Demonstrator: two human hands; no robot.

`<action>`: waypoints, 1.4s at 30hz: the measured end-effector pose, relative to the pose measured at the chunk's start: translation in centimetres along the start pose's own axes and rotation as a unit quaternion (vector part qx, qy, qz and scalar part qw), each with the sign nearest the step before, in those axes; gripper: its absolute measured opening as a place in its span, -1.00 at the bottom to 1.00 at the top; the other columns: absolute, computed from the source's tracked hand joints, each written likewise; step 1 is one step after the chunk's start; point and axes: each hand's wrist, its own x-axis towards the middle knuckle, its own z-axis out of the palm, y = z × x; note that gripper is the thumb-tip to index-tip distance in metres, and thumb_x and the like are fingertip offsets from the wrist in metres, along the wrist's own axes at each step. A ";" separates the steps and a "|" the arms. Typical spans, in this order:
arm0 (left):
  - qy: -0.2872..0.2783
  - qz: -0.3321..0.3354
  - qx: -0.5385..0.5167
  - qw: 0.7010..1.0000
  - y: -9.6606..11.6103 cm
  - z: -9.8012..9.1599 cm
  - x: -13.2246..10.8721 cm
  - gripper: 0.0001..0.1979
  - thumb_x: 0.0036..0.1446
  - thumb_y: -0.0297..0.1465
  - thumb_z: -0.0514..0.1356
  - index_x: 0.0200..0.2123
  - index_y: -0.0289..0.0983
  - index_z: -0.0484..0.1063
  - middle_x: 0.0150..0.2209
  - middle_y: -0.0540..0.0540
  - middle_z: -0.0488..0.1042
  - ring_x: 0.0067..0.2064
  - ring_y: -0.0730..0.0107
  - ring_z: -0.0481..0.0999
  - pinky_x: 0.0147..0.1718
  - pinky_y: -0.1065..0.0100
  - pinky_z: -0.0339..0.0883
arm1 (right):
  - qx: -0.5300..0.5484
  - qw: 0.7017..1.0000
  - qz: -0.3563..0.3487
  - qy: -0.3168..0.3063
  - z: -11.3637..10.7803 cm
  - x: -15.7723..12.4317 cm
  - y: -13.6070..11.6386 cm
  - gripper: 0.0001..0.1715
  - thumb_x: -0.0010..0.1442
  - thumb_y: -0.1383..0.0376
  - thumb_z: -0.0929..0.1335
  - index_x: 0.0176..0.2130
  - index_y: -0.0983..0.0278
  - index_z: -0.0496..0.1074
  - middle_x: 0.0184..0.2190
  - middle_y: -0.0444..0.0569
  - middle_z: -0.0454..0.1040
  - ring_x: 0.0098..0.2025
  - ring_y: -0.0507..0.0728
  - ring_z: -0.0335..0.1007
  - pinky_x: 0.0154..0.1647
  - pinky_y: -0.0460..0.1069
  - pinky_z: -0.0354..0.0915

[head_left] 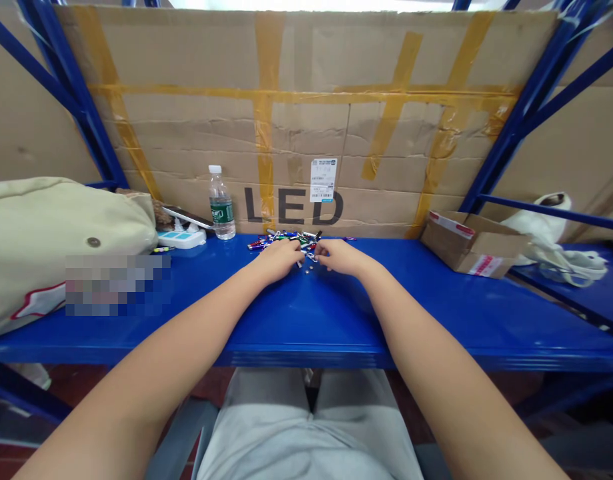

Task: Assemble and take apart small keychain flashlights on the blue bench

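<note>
1. In the head view, your counter (306, 323) is blue, with its front edge just above your lap and its back edge against a cardboard sheet (186, 57) marked "LED".
2. A pile of small shiny pieces (297, 236) in several colours lies near the middle of the back edge, just beyond your hands.
3. Your left hand (280, 259) is at the near side of the pile, fingers curled down and nearly closed. A slim silvery piece (300, 264) shows at the fingertips; you cannot tell from here whether it is gripped.
4. Your right hand (339, 256) faces it, thumb and fingers bent close together by a small shiny piece (312, 257). Whether they have hold of it is too small to tell.
5. Between your hands, slightly nearer the front edge, lie tiny silvery bits (307, 271).
6. Towards the back left corner, a water bottle (222, 208) stands upright, with a white power strip (181, 239) beside it.
7. A cream bag (61, 227) covers much of the left end.
8. Near the back right corner sits a small cardboard box (479, 248), with a white bundle (551, 227) beyond it.
</note>
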 end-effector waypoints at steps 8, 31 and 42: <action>0.125 -0.079 -0.286 0.947 -1.1 -0.6 -0.1 -0.80 -0.01 -0.65 -0.05 -0.40 -0.27 0.24 -0.27 -0.09 0.44 -0.18 0.34 0.42 -0.13 0.26 0.29 | 0.042 0.999 0.004 -0.008 0.2 0.2 0.3 -0.95 0.16 0.40 0.26 -0.33 0.29 0.31 -0.42 -0.08 0.46 -0.55 -0.03 0.33 -0.53 -0.14 0.18; -0.010 -0.060 0.021 0.998 0.2 -0.4 -0.1 -0.67 0.17 -0.41 -0.02 -0.06 -0.33 0.40 -0.17 -0.22 0.34 -0.15 0.11 0.32 -0.10 0.12 0.22 | 0.085 0.996 0.006 -0.006 0.4 0.2 0.6 -0.97 0.15 0.40 0.28 -0.36 0.30 0.31 -0.42 -0.07 0.46 -0.55 -0.03 0.34 -0.57 -0.14 0.20; 0.176 -0.085 -0.188 0.962 1.1 -1.7 0.3 -0.63 0.11 -0.46 0.18 0.00 -0.25 0.24 -0.16 -0.09 0.50 -0.13 0.29 0.48 -0.16 0.31 0.32 | 0.081 0.997 -0.003 -0.001 0.4 0.3 0.8 -0.93 0.16 0.40 0.27 -0.39 0.30 0.30 -0.43 -0.06 0.46 -0.55 -0.02 0.36 -0.57 -0.14 0.23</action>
